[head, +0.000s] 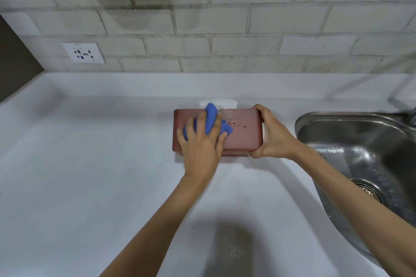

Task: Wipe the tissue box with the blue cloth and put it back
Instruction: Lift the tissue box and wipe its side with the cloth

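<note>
A reddish-brown tissue box [244, 135] is tipped toward me on the white counter, with a white tissue [225, 103] poking out behind its top edge. My left hand [200, 144] presses a bunched blue cloth [211, 121] against the left half of the box's facing side. My right hand [270, 135] grips the box's right end, thumb at the bottom and fingers over the top. Small gold lettering shows on the box between my hands.
A steel sink [360, 148] lies just right of the box, with a drain [367, 191] and part of a tap at the far right. A wall socket [84, 53] sits on the brick backsplash at the left. The white counter [90, 164] spreads to the left and front.
</note>
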`<action>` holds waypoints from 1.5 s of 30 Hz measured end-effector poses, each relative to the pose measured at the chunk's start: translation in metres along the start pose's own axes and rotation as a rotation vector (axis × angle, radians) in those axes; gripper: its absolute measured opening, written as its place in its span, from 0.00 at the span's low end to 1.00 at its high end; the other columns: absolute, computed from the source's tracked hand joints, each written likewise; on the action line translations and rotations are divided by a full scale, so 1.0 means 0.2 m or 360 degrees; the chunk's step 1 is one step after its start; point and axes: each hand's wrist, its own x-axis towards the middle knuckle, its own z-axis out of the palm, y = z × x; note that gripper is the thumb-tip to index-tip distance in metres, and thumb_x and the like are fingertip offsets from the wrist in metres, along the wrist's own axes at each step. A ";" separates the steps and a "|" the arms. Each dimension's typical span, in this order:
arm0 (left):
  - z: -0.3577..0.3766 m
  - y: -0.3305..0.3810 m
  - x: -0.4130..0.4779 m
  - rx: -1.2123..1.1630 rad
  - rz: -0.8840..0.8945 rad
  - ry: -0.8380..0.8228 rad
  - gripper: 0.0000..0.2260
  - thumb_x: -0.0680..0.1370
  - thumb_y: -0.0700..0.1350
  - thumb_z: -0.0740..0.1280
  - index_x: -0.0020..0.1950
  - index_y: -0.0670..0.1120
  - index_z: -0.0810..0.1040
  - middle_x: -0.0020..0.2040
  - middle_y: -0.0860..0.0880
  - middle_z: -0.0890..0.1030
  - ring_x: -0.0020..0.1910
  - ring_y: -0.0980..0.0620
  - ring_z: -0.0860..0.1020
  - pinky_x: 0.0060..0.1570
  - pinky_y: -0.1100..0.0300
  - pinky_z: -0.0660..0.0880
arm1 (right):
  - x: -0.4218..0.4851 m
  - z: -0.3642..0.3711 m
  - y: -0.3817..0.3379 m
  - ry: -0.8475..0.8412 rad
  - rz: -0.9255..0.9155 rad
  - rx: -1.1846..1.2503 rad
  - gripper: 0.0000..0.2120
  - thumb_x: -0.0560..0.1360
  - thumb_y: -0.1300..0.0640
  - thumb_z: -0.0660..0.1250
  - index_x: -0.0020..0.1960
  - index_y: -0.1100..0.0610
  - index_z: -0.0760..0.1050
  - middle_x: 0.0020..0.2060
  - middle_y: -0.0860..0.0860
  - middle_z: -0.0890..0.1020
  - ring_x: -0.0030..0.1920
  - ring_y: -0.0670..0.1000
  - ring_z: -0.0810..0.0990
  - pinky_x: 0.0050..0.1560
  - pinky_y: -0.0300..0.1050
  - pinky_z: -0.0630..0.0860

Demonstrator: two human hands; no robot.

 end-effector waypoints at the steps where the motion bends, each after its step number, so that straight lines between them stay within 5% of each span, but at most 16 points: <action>1: 0.00 -0.01 -0.07 0.0037 0.0065 0.0036 0.20 0.76 0.54 0.57 0.62 0.50 0.79 0.59 0.43 0.81 0.53 0.40 0.80 0.54 0.44 0.75 | 0.00 0.00 0.00 0.0004 -0.0008 0.0003 0.48 0.53 0.56 0.78 0.67 0.49 0.56 0.56 0.47 0.68 0.50 0.52 0.73 0.47 0.44 0.74; 9: -0.01 0.01 0.08 -0.0034 -0.0115 -0.0037 0.19 0.78 0.53 0.57 0.64 0.50 0.77 0.63 0.42 0.78 0.53 0.40 0.78 0.56 0.43 0.72 | 0.00 0.01 0.01 -0.0003 -0.0002 0.0026 0.47 0.54 0.55 0.77 0.66 0.46 0.56 0.55 0.46 0.67 0.48 0.51 0.73 0.41 0.33 0.71; 18: 0.00 0.01 -0.15 0.0072 0.0141 0.0041 0.19 0.75 0.52 0.57 0.59 0.50 0.81 0.57 0.44 0.82 0.48 0.42 0.81 0.48 0.44 0.77 | 0.00 0.01 0.01 0.0015 -0.0032 0.0042 0.49 0.53 0.56 0.78 0.68 0.49 0.56 0.58 0.48 0.68 0.51 0.52 0.74 0.48 0.42 0.75; 22: -0.01 0.00 -0.02 0.0038 -0.0022 0.0058 0.17 0.76 0.51 0.58 0.60 0.49 0.80 0.58 0.42 0.81 0.47 0.41 0.80 0.51 0.44 0.75 | 0.00 0.01 0.01 0.0004 -0.0018 0.0044 0.48 0.53 0.56 0.78 0.66 0.49 0.56 0.56 0.48 0.68 0.48 0.51 0.73 0.44 0.41 0.73; 28: 0.02 0.13 0.08 0.0026 -0.0033 0.0065 0.16 0.75 0.51 0.67 0.61 0.50 0.80 0.60 0.43 0.80 0.52 0.41 0.80 0.54 0.44 0.74 | -0.01 0.02 0.02 0.0007 -0.0006 0.0113 0.53 0.53 0.56 0.79 0.71 0.52 0.54 0.60 0.48 0.68 0.55 0.52 0.74 0.54 0.46 0.75; 35: 0.00 0.03 -0.13 0.0130 0.0206 0.0106 0.18 0.75 0.52 0.58 0.59 0.50 0.81 0.56 0.44 0.82 0.47 0.43 0.81 0.47 0.45 0.77 | -0.03 0.03 0.02 0.0052 -0.0026 0.0153 0.50 0.53 0.51 0.78 0.68 0.54 0.56 0.56 0.47 0.71 0.51 0.51 0.75 0.52 0.44 0.75; 41: -0.01 0.20 0.14 -0.0063 -0.0007 -0.0021 0.16 0.77 0.51 0.63 0.64 0.51 0.77 0.64 0.43 0.77 0.56 0.41 0.77 0.56 0.44 0.72 | -0.04 0.04 0.03 0.0062 -0.0035 0.0182 0.51 0.54 0.53 0.78 0.70 0.54 0.54 0.58 0.47 0.70 0.53 0.52 0.75 0.53 0.44 0.75; 45: 0.03 0.20 -0.01 0.0094 0.0194 0.0118 0.15 0.73 0.51 0.67 0.59 0.51 0.81 0.58 0.44 0.82 0.49 0.43 0.81 0.50 0.46 0.77 | -0.04 0.04 0.04 0.0071 -0.0032 0.0215 0.53 0.53 0.51 0.78 0.71 0.55 0.55 0.59 0.46 0.70 0.54 0.51 0.75 0.53 0.42 0.74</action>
